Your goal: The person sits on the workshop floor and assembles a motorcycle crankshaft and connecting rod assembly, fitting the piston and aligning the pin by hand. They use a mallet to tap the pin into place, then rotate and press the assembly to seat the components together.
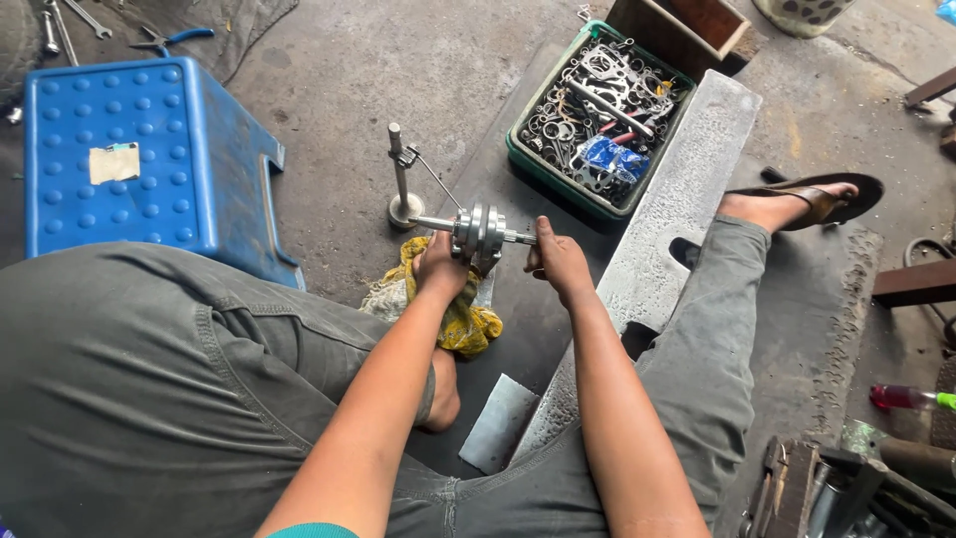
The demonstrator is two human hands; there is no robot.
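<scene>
I hold a metal crankshaft [478, 232] with a round flywheel and a shaft sticking out on each side. My left hand [439, 267] grips it from below at the flywheel. My right hand [558, 261] is closed on the right end of the shaft. A yellow rag [460, 319] lies on the ground under my left hand. Just behind the crankshaft stands an upright metal rod on a round base [401, 179].
A green crate of metal rings and parts [597, 115] sits ahead. A blue plastic box [139, 154] is at left, with wrenches and pliers behind it. A grey metal slab [677, 199] runs under my right leg. Tools lie at the lower right.
</scene>
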